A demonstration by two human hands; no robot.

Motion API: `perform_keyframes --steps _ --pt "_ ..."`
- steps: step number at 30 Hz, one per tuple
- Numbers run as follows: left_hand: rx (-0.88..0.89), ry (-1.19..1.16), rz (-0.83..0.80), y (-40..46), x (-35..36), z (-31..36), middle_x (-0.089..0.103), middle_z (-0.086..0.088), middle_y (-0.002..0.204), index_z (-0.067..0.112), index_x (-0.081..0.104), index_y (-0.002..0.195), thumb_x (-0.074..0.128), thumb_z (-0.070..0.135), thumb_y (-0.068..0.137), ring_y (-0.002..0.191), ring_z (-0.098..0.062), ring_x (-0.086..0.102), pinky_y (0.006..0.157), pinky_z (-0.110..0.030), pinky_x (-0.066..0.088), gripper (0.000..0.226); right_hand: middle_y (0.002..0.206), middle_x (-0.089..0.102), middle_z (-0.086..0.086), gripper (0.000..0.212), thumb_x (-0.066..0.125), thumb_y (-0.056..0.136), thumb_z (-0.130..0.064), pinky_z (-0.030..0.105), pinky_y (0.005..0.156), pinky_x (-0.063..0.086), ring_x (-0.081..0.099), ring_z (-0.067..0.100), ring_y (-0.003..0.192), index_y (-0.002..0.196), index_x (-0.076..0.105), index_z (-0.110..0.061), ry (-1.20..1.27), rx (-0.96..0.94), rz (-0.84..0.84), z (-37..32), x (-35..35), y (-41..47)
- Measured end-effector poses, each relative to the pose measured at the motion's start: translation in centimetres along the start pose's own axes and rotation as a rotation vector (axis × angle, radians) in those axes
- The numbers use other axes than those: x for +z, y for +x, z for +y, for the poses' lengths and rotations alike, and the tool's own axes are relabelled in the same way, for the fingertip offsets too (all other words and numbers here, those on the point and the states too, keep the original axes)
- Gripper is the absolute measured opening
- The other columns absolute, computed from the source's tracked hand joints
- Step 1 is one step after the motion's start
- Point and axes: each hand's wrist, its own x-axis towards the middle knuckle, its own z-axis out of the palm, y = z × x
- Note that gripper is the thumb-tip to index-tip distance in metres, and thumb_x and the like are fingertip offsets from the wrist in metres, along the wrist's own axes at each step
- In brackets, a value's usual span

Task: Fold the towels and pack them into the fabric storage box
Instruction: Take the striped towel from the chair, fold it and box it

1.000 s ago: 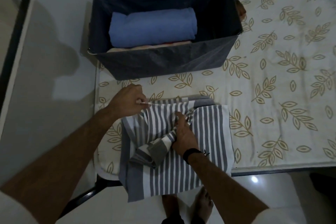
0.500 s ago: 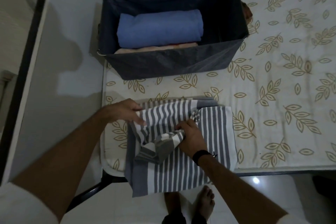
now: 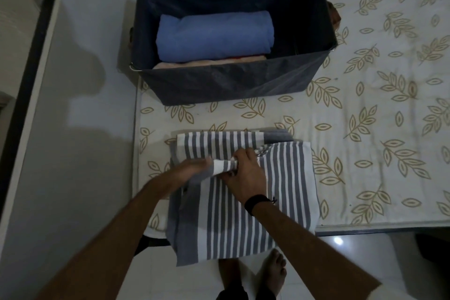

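A grey-and-white striped towel lies partly folded at the mattress's near left corner, its lower edge hanging over the side. My right hand grips a bunched fold of it at the middle. My left hand, blurred, meets that same bunch from the left and holds it. Behind stands the dark blue fabric storage box, open at the top. Inside lie a rolled blue towel and, in front of it, a pinkish towel.
The mattress has a white cover with tan leaf prints. A pale wall or panel runs along the left. Below the mattress edge are a glossy tiled floor and my bare feet.
My left hand has moved from the towel's upper left edge down and right to the bunched fold held by my right hand. The loose flap has been gathered in.
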Motion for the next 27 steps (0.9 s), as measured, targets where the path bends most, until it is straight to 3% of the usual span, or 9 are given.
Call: perform_keyframes --steps 3,7,9,12,15,17,19,23,27 --pt "0.285 -0.412 -0.765 -0.3 1.2 -1.3 0.067 -0.003 0.118 0.016 0.061 0.123 0.083 0.024 0.073 0.113 -0.017 0.061 0.097 -0.032 0.051 0.055 0.117 0.046 -0.002 0.049 0.078 0.076 -0.038 0.029 0.077 0.054 0.049 0.008 0.086 0.11 0.047 -0.022 0.05 -0.005 -0.023 -0.8 -0.1 0.9" --pt "0.197 -0.67 -0.251 1.0 0.5 -2.1 0.07 -0.005 0.112 0.011 0.063 0.122 0.074 0.007 0.081 0.105 -0.022 0.066 0.093 -0.037 0.053 0.042 0.144 0.033 0.001 0.075 0.079 0.077 -0.04 0.026 0.098 0.043 0.047 0.01 0.115 0.136 0.036 -0.024 0.058 -0.024 -0.068 0.5 -0.8 0.9" --pt "0.167 -0.704 -0.177 1.7 0.5 -1.4 0.071 -0.008 0.106 0.007 0.064 0.115 0.07 0.002 0.084 0.099 -0.026 0.068 0.085 -0.038 0.056 0.032 0.149 0.029 0.003 0.081 0.075 0.078 -0.048 0.032 0.104 0.038 0.04 0.014 0.128 0.142 0.031 -0.023 0.014 0.075 0.102 2.6 -1.7 0.1" --pt "0.168 -0.658 -0.135 3.1 0.0 -1.2 0.071 -0.007 0.104 0.008 0.064 0.107 0.072 0.003 0.082 0.096 -0.025 0.068 0.083 -0.039 0.057 0.026 0.146 0.036 0.011 0.086 0.073 0.076 -0.057 0.05 0.111 0.03 0.034 0.03 0.135 0.14 0.034 -0.015 -0.017 0.453 0.404 6.7 -3.8 -0.6" --pt "0.119 -0.67 -0.236 3.3 0.8 -1.1 0.073 -0.007 0.104 0.012 0.068 0.107 0.073 0.011 0.084 0.095 -0.024 0.07 0.082 -0.037 0.057 0.024 0.132 0.052 0.015 0.07 0.07 0.079 -0.056 0.054 0.107 0.034 0.045 0.037 0.124 0.129 0.048 -0.012 0.108 0.695 0.413 10.2 -5.4 -0.6" --pt "0.137 -0.66 -0.215 2.9 1.1 -1.1 0.074 -0.007 0.099 0.019 0.07 0.098 0.071 0.015 0.086 0.092 -0.023 0.071 0.081 -0.035 0.057 0.012 0.099 0.065 0.011 0.039 0.065 0.086 -0.05 0.051 0.092 0.047 0.059 0.032 0.096 0.1 0.059 -0.013 0.147 0.58 0.441 11.0 -5.9 -0.5" --pt "0.196 -0.682 -0.065 2.7 1.3 -1.2 0.073 -0.004 0.095 0.021 0.068 0.094 0.068 0.015 0.089 0.088 -0.021 0.069 0.079 -0.035 0.057 0.008 0.076 0.059 0.001 0.027 0.062 0.092 -0.041 0.041 0.072 0.052 0.057 0.018 0.072 0.083 0.056 -0.016 0.25 0.421 0.502 10.4 -6.2 -0.6" --pt "0.23 -0.725 0.132 4.0 0.7 -1.5 0.067 -0.001 0.087 0.021 0.064 0.088 0.067 0.023 0.089 0.082 -0.021 0.064 0.076 -0.042 0.055 0.003 0.073 0.053 -0.006 0.021 0.06 0.095 -0.032 0.022 0.062 0.039 0.05 0.003 0.068 0.084 0.054 -0.015 0.363 0.269 0.543 8.7 -6.9 0.7" --pt "0.093 -0.545 0.124 6.4 2.1 -2.7 0.067 -0.005 0.107 0.016 0.058 0.112 0.075 0.035 0.081 0.099 -0.028 0.064 0.09 -0.046 0.054 0.04 0.086 0.058 0.001 0.023 0.064 0.092 -0.035 0.032 0.071 0.044 0.059 0.022 0.083 0.094 0.054 -0.014 0.24 0.368 0.385 10.3 -5.2 1.9"
